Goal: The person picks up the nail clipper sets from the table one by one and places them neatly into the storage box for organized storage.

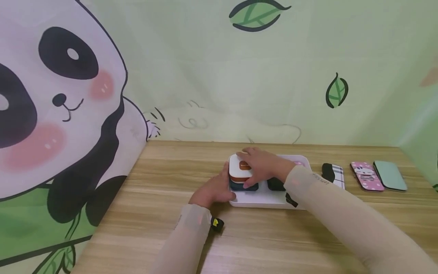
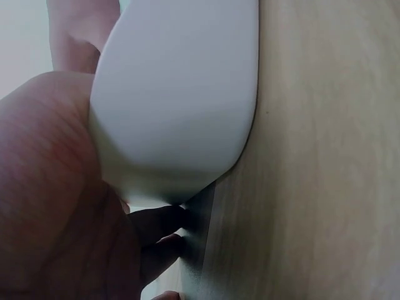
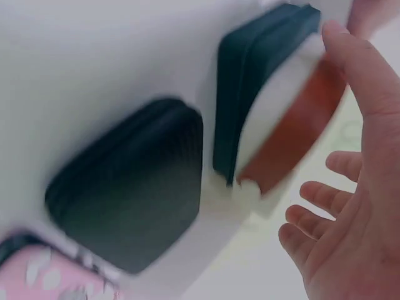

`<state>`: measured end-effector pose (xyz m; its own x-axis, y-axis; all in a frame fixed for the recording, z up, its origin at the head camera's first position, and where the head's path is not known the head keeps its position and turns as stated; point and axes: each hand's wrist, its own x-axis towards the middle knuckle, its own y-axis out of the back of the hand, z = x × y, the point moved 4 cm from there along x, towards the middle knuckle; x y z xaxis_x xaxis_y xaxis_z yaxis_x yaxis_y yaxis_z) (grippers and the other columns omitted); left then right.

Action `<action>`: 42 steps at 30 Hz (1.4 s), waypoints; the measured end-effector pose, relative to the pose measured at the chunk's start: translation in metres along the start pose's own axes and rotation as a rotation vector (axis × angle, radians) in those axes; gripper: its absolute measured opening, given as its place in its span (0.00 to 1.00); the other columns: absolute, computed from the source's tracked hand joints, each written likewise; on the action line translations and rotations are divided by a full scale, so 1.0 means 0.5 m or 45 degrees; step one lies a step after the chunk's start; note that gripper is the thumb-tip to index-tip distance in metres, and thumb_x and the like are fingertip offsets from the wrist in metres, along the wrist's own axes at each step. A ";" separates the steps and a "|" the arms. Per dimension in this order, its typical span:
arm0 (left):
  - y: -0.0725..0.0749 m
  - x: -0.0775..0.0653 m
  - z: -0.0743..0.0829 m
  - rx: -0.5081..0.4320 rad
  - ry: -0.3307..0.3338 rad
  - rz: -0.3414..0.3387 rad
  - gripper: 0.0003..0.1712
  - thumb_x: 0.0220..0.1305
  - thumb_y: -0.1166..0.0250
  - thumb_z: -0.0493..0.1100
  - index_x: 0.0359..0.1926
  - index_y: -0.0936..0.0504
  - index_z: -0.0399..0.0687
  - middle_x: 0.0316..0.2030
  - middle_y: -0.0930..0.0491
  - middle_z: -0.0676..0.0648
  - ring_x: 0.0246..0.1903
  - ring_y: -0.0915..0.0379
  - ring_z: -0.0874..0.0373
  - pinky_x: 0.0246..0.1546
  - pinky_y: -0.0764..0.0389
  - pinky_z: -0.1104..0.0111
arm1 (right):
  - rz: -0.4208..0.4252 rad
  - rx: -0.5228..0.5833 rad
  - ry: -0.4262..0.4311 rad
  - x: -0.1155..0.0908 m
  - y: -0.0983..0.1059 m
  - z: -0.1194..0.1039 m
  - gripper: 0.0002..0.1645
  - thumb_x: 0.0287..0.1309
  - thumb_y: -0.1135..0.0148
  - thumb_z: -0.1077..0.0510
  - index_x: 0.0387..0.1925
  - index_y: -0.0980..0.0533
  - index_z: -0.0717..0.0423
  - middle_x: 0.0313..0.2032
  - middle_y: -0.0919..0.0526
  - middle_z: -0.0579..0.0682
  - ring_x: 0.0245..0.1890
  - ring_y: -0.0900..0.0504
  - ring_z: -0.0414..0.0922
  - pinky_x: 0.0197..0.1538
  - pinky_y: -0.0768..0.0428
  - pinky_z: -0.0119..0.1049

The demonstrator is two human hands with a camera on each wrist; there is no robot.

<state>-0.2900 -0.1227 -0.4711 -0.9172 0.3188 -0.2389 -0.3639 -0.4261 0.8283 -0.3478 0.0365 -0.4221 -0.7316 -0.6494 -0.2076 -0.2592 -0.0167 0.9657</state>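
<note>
Currently one white tray [image 1: 263,198] with four cases: teal case [image 3: 234,100] under white-and-brown case [image 1: 236,163] at left end, one black case [image 3: 134,194], one pink case [image 3: 53,275]. Three others — plaid case [image 1: 338,176], spotted case [image 1: 367,176], pale green case [image 1: 390,176] — near bench [image 1: 154,186]'s right edge. Right hand [image 1: 265,164] loosely spread, touching white-and-brown case; left hand [image 1: 215,191] unclenched against tray's left end.

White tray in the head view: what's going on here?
A person's right grip is spread over a white-and-brown case, which is on or just above a dark blue case in the white tray; I cannot tell which. The left grip rests against the tray's left side. A black case also sits in the tray; a pink case and a pale green case lie outside, to the right.
</note>
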 end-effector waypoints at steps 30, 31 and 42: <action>-0.011 0.006 0.003 -0.025 0.023 0.008 0.68 0.52 0.32 0.49 0.79 0.70 0.43 0.75 0.42 0.39 0.52 0.28 0.50 0.60 0.28 0.60 | 0.064 0.002 -0.345 -0.252 0.058 0.296 0.55 0.54 0.28 0.44 0.75 0.43 0.59 0.70 0.39 0.70 0.69 0.40 0.69 0.67 0.37 0.67; -0.011 0.007 0.003 -0.024 0.024 0.006 0.68 0.52 0.32 0.49 0.79 0.70 0.43 0.75 0.42 0.39 0.52 0.28 0.50 0.60 0.28 0.60 | 0.062 0.007 -0.348 -0.259 0.056 0.303 0.55 0.54 0.28 0.45 0.75 0.44 0.60 0.70 0.39 0.71 0.69 0.40 0.70 0.66 0.37 0.67; -0.009 0.006 0.001 -0.018 0.045 0.008 0.69 0.51 0.31 0.50 0.79 0.71 0.44 0.75 0.42 0.39 0.53 0.28 0.49 0.62 0.29 0.59 | -0.015 0.011 -0.432 -0.319 0.045 0.362 0.58 0.48 0.23 0.51 0.74 0.43 0.63 0.67 0.38 0.75 0.65 0.37 0.73 0.61 0.33 0.70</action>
<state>-0.2910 -0.1193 -0.4752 -0.9244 0.2862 -0.2519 -0.3604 -0.4401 0.8225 -0.3512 0.2771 -0.3955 -0.8962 -0.3595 -0.2601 -0.2732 -0.0150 0.9618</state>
